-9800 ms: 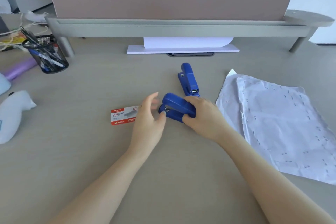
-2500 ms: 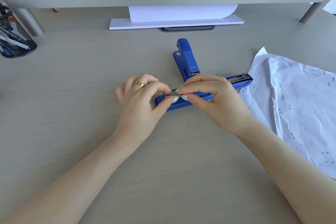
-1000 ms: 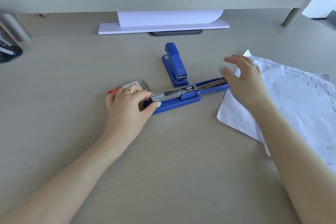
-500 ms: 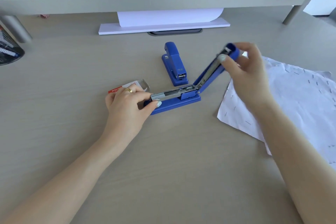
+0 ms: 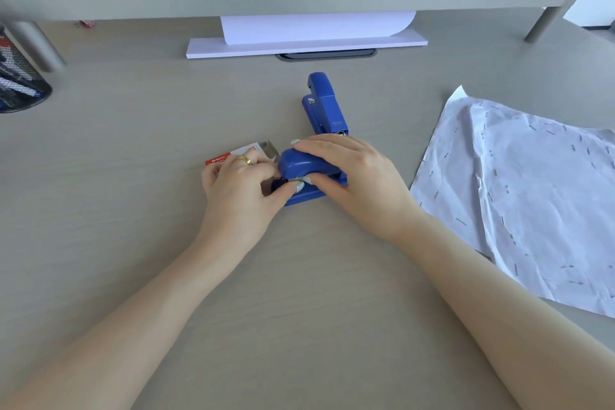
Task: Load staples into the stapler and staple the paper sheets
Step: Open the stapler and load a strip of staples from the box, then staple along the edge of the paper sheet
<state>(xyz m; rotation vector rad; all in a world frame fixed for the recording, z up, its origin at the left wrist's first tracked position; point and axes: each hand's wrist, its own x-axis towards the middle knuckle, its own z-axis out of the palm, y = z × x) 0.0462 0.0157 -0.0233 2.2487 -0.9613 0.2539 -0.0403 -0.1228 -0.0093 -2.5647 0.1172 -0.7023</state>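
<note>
- Stapler (image 5: 307, 173) sits at the middle of the frame on the desk (image 5: 133, 210); its top arm, raised half a second ago, is now folded down shut.
- Paper sheets (image 5: 532, 196), crumpled and dotted with staples, lie at the right edge, apart from both hands.
- Right hand (image 5: 359, 180) has come down palm-first over the stapler's top, fingers wrapped around it.
- Left hand (image 5: 239, 190) pinches the stapler's front end, fingers narrow, covering part of the staple box (image 5: 233, 154).
- Second blue stapler (image 5: 324, 106) stands just behind.
</note>
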